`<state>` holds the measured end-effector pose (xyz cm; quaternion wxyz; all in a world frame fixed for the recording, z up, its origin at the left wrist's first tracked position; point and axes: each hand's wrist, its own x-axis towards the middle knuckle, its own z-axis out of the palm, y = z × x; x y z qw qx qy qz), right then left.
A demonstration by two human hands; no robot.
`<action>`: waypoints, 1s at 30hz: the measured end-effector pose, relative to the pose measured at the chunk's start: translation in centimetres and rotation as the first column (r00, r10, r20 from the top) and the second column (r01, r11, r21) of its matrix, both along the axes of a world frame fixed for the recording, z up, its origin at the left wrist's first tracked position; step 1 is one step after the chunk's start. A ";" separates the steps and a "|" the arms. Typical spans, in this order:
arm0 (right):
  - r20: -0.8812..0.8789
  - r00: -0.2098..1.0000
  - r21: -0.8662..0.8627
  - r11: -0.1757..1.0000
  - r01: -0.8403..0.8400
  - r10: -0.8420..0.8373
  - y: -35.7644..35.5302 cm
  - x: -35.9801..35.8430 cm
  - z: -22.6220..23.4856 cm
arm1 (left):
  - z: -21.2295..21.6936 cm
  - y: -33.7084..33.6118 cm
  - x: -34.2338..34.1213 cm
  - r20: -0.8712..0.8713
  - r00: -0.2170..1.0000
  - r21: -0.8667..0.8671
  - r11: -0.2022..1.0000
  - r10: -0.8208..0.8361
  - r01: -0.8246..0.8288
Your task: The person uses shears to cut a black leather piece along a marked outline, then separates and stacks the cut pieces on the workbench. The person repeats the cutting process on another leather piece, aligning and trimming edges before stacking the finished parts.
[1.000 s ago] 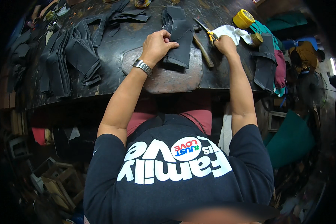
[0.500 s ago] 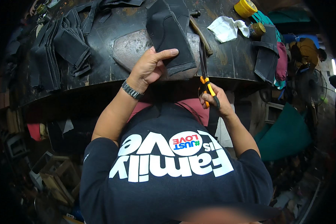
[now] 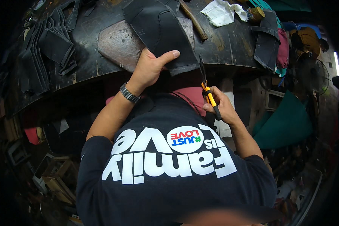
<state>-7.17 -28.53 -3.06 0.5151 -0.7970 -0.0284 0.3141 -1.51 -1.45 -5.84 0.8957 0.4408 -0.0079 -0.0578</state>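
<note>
My left hand (image 3: 150, 67) grips the near edge of a black leather piece (image 3: 158, 30) that lies over a grey stone slab (image 3: 118, 45) and hangs past the workbench's front edge. A metal watch sits on that wrist. My right hand (image 3: 219, 107) holds orange-handled scissors (image 3: 208, 92) just below the bench edge, their blades pointing up at the right side of the black piece.
The dark workbench (image 3: 229, 45) carries a stack of black cut pieces (image 3: 49, 49) at the left, a wooden-handled tool (image 3: 194, 20), a white cloth (image 3: 222, 11) and a black strap piece (image 3: 267, 41) at the right. A green cloth (image 3: 286, 124) and clutter lie below.
My right hand left the white cloth, took up the scissors and came down to the bench edge. My left hand pulled the black piece toward me, over the edge.
</note>
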 end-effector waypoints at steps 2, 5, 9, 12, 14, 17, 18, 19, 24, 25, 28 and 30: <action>-0.005 1.000 0.062 0.998 0.022 -0.022 0.0 -0.2 -0.2 | -0.3 0.2 -0.1 0.005 1.000 0.059 0.998 -0.011 0.011; -0.004 0.999 0.085 0.996 0.035 -0.035 0.0 -0.3 -0.7 | -0.4 0.6 -0.2 -0.015 0.999 0.113 0.993 -0.044 0.046; 0.036 0.998 0.052 0.998 0.044 -0.046 -0.3 -0.2 -1.3 | -0.4 0.6 -0.4 0.016 1.000 0.082 0.996 -0.027 0.026; 0.011 0.999 0.076 0.997 0.031 -0.032 -0.4 -0.2 -1.3 | -0.3 0.5 -0.4 0.028 0.999 0.057 0.998 -0.022 0.020; -0.048 0.998 0.121 0.991 0.052 -0.047 -0.3 -0.4 -1.0 | -0.3 0.5 -0.4 0.029 0.999 0.059 0.998 -0.028 0.026; -0.087 0.991 0.161 0.981 0.111 -0.098 0.1 -0.8 -0.7 | -0.3 0.6 -0.5 0.039 0.999 0.087 0.996 -0.028 0.024; -0.078 0.992 0.170 0.979 0.114 -0.102 0.3 -0.8 -0.7 | -0.3 0.6 -0.5 0.049 0.999 0.089 0.996 -0.021 0.017; -0.069 0.992 0.180 0.977 0.117 -0.106 0.4 -0.9 -0.8 | -0.4 0.6 -0.5 0.059 0.998 0.091 0.996 -0.015 0.010; 0.116 0.991 0.080 0.995 0.060 -0.070 0.4 -0.9 -1.3 | -0.6 0.6 -0.5 0.063 0.998 0.117 0.993 -0.030 0.023; 0.113 0.991 0.057 0.997 0.059 -0.065 0.4 -1.0 -1.2 | -0.6 0.5 -0.5 0.072 0.997 0.118 0.993 -0.025 0.016; 0.087 0.992 0.064 0.994 0.087 -0.092 0.6 -1.2 -0.9 | -0.6 0.5 -0.5 0.081 0.997 0.131 0.991 -0.019 0.008; 0.041 0.992 0.087 0.990 0.112 -0.116 0.9 -1.1 -0.4 | -0.4 0.6 -0.6 0.072 0.997 0.134 0.991 -0.028 0.018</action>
